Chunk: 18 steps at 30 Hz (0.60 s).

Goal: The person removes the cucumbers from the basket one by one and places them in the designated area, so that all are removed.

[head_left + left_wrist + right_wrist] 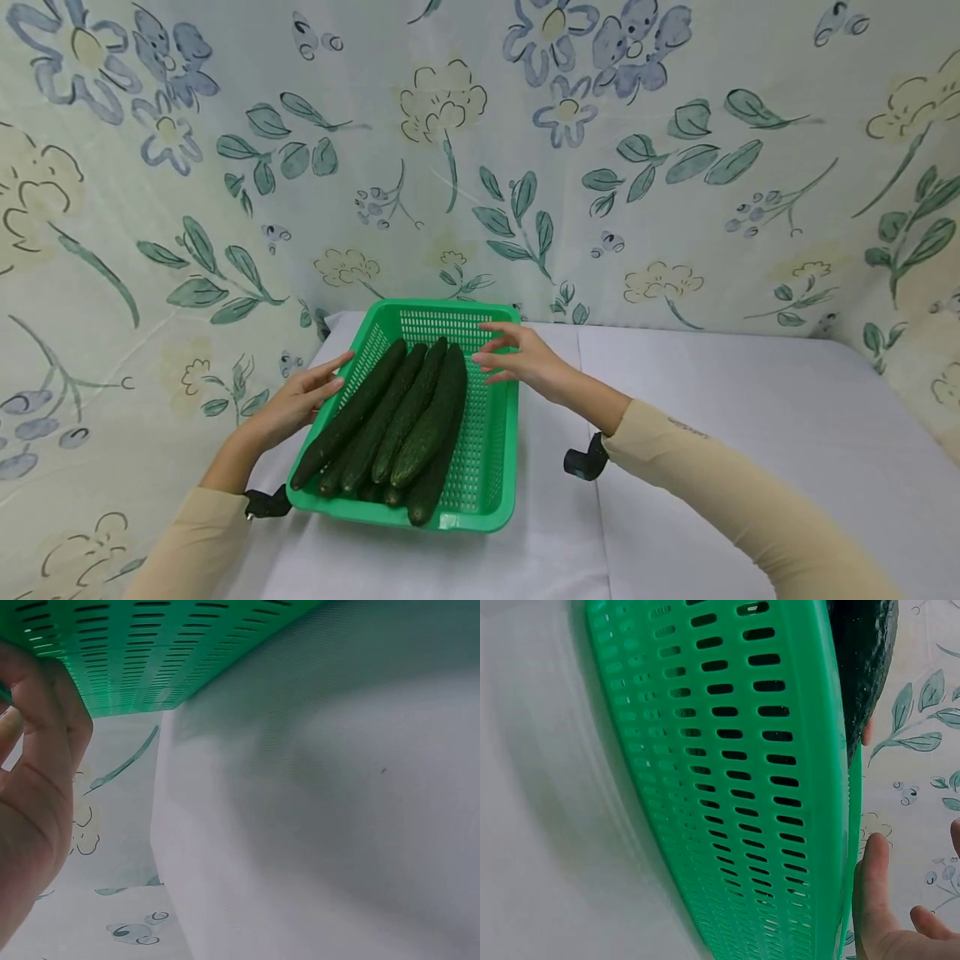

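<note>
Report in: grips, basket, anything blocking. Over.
Left grip at basket's left rim. Right grip open, holding nothing, at right rim. Cucumbers piled inside. Nothing seen blocking either grip.

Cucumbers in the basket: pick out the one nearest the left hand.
The leftmost cucumber, lying along the left side of the basket. All the others visible lie to its right, farther from the left hand.

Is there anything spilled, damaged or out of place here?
Nothing looks spilled or damaged. The long dark-green cucumbers crowd the left side of the rectangular green plastic basket, leaving its right side bare, so the load looks uneven.
</note>
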{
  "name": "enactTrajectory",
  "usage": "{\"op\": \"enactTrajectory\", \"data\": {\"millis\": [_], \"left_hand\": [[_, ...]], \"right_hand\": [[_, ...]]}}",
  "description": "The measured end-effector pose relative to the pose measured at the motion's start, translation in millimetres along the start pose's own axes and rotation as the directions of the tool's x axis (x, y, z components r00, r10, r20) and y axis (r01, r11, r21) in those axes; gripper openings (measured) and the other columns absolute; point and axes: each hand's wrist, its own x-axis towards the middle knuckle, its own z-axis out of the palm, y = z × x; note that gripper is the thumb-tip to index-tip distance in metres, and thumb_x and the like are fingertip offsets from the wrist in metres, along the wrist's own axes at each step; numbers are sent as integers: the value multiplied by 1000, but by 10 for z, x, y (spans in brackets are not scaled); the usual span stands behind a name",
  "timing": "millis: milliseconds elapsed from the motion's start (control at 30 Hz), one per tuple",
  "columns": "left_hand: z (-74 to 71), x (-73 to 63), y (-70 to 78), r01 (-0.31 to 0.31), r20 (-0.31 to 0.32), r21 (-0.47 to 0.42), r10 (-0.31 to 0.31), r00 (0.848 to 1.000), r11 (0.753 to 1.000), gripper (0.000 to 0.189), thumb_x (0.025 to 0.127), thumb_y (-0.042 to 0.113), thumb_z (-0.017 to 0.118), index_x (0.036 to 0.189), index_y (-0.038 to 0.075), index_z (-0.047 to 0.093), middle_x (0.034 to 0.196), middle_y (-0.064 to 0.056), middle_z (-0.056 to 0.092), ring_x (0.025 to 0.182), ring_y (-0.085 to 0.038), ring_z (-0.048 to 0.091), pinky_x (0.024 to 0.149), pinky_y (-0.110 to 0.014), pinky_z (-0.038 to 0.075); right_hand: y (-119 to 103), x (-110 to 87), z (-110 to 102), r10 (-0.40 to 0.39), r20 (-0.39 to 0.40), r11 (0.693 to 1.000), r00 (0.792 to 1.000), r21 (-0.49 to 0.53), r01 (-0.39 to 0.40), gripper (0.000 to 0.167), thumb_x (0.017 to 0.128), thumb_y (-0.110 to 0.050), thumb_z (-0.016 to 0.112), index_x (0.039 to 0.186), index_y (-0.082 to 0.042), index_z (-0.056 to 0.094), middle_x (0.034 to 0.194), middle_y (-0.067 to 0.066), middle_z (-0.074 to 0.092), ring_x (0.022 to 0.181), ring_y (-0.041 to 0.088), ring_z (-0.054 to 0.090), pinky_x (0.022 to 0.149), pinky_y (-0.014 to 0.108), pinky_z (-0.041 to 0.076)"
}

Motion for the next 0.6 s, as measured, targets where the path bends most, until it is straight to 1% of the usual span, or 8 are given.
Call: {"op": "enactTrajectory", "data": {"millis": [67, 133, 167, 267, 333, 500, 567, 600], "left_hand": [[-2, -2, -1, -3, 0, 0, 3, 1000, 1000, 55, 110, 23, 42, 161, 15, 22, 122, -20, 45, 52, -10, 33, 53, -30, 44], [-4, -5, 1, -4, 1, -3, 4, 1000, 1000, 55, 110, 23, 42, 161, 15, 22, 129, -22, 45, 54, -9, 37, 53, -29, 45], [-6, -7, 2, -3, -1, -3, 3, 1000, 1000, 55, 110, 22, 42, 161, 15, 22, 136, -23, 42, 54, -8, 38, 53, -29, 45], [-5, -7, 4, -3, 1, -8, 3, 1000, 1000, 55, 110, 22, 42, 161, 15, 21, 145, -25, 37, 54, -7, 40, 54, -27, 46], [-5, -5, 2, -1, 5, -16, 1, 1000, 1000, 56, 110, 22, 42, 161, 15, 21, 150, -25, 34, 58, -7, 46, 56, -27, 48], [-8, 2, -3, 5, 10, -32, -5, 1000, 999, 56, 110, 23, 42, 161, 15, 20, 151, -25, 34, 73, -8, 58, 62, -29, 53], [-9, 8, -4, 8, 10, -36, -7, 1000, 999, 56, 110, 23, 42, 161, 16, 20, 151, -26, 35, 76, -9, 60, 63, -30, 54], [-9, 11, -6, 9, 10, -34, -9, 1000, 999, 56, 110, 23, 42, 161, 16, 20, 152, -25, 34, 74, -9, 59, 62, -29, 53]], "right_hand": [[11, 25, 38, 17, 6, 1000, 1000, -2, -17, 63, 97, -5, 66, 153, -3, 36, 125, 25, 51, 95, 27, 68, 86, 48, 54], [28, 46, 83, 36, 16, 999, 999, -4, -36, 63, 97, -5, 66, 153, -3, 37, 123, 24, 52, 96, 31, 68, 88, 51, 53], [37, 57, 107, 45, 20, 999, 999, -3, -45, 63, 97, -5, 66, 153, -4, 37, 123, 24, 52, 97, 34, 67, 89, 53, 52], [67, 84, 176, 72, 33, 997, 997, 8, -72, 63, 96, -5, 67, 152, -3, 37, 121, 24, 52, 106, 45, 62, 90, 55, 50], [86, 100, 212, 89, 36, 996, 995, 16, -90, 63, 96, -4, 67, 152, -2, 37, 121, 25, 52, 109, 48, 60, 90, 55, 50], [104, 119, 274, 109, 39, 994, 993, -4, -109, 62, 97, -4, 66, 152, 1, 36, 120, 26, 51, 103, 43, 62, 85, 52, 53], [109, 128, 291, 113, 40, 993, 993, -23, -112, 62, 97, -4, 66, 151, 1, 37, 118, 26, 51, 101, 40, 63, 83, 50, 55], [110, 132, 301, 117, 39, 993, 992, -32, -116, 62, 97, -3, 66, 151, 1, 37, 117, 26, 51, 100, 39, 64, 83, 50, 55]]}}
